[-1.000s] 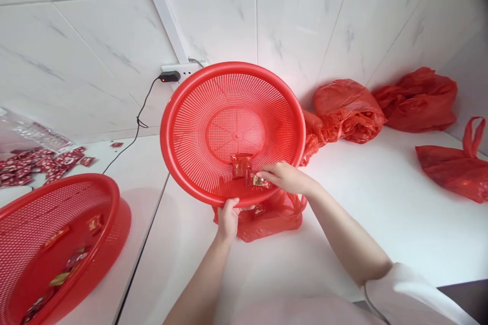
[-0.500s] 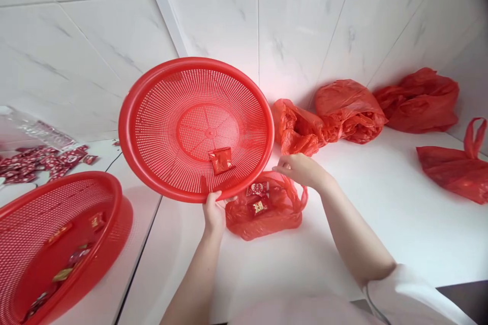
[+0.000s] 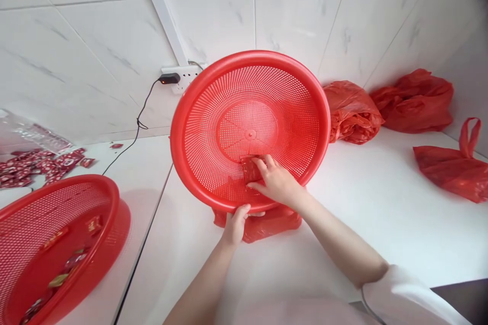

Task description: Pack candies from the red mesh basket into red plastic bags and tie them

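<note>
In the round perforated basket (image 3: 206,122), the right hand (image 3: 279,184) spans a glossy packet (image 3: 249,171), finger grip unclear; the left hand (image 3: 234,227) clasps the rim (image 3: 178,137) over a half-hidden filmy bag (image 3: 272,224)

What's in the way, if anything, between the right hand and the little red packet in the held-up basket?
Nothing that I can see. The right hand reaches in over the rim of the red basket, right at the red packet. The left hand grips the rim lower down, not in between.
</note>
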The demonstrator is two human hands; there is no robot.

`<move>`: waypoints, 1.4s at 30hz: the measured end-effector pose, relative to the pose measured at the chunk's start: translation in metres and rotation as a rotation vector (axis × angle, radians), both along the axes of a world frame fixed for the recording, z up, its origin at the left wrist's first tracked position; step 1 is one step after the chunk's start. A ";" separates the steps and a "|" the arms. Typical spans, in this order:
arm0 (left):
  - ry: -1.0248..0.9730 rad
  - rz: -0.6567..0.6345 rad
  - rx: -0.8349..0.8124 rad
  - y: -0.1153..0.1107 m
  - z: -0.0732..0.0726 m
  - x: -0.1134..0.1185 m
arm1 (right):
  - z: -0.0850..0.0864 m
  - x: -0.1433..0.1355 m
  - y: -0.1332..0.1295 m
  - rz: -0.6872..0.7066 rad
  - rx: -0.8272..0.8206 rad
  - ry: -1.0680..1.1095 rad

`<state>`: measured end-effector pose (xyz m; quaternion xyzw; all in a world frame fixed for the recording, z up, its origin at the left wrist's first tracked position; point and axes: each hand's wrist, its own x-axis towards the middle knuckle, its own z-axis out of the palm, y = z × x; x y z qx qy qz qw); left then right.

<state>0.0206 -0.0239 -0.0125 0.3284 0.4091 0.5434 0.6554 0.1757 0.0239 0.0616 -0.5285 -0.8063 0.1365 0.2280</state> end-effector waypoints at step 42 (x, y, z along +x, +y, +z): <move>-0.133 0.436 0.107 0.036 0.026 -0.050 | 0.014 0.019 0.005 0.205 -0.832 0.808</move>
